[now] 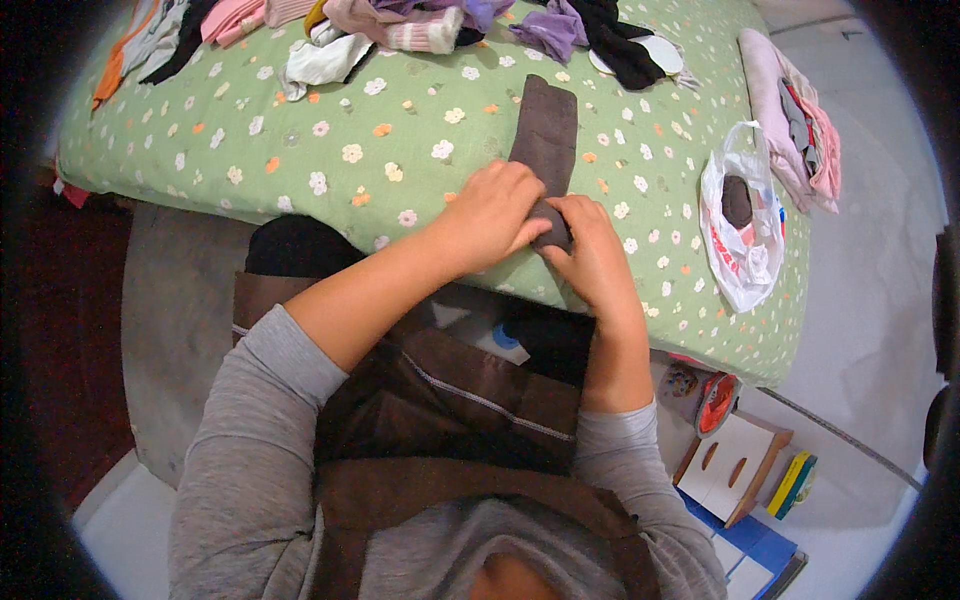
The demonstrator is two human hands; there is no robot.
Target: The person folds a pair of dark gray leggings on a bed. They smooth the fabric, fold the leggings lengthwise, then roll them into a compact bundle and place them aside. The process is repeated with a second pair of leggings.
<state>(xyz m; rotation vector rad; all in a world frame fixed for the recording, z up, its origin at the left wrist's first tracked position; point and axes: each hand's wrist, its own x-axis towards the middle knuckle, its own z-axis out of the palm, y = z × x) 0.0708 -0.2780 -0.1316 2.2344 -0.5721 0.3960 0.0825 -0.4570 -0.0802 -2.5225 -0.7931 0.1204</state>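
Observation:
A dark brown sock-like piece of fabric [547, 135] lies lengthwise on the green flowered bedsheet [315, 150], its near end bunched or rolled between my hands. My left hand [499, 214] grips that near end from the left, thumb on its near side. From the right, my right hand [592, 251] holds the same end, fingers curled on its far side and thumb below. The part under my fingers is partly hidden.
Socks and small garments [420, 26] lie heaped along the far side. A white plastic bag [742, 262] holding a dark rolled item rests at the right, near folded pink bedding [780, 135]. A small drawer unit [727, 465] stands below the bed's right edge.

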